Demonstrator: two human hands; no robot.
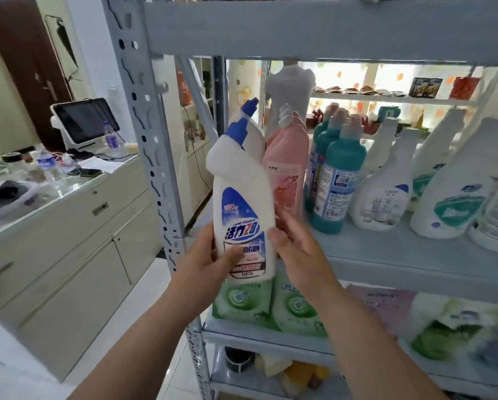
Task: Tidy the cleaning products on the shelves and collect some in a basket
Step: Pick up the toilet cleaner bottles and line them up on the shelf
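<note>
The white angled-neck toilet cleaner bottle [242, 203] is held up in front of the left end of the middle shelf [386, 255], just clear of the pink bottles [288, 168]. The left hand [210, 261] has its fingers clamped round the base, thumb across the label. The right hand [297, 249] pinches the bottle's right edge.

I'd keep it upright with the weight on that lower hand, and face the label outward. The blue spout looks likely to catch its twin behind. The label reads 活力28 in blue and white; the smaller print is too blurred to read.
</note>
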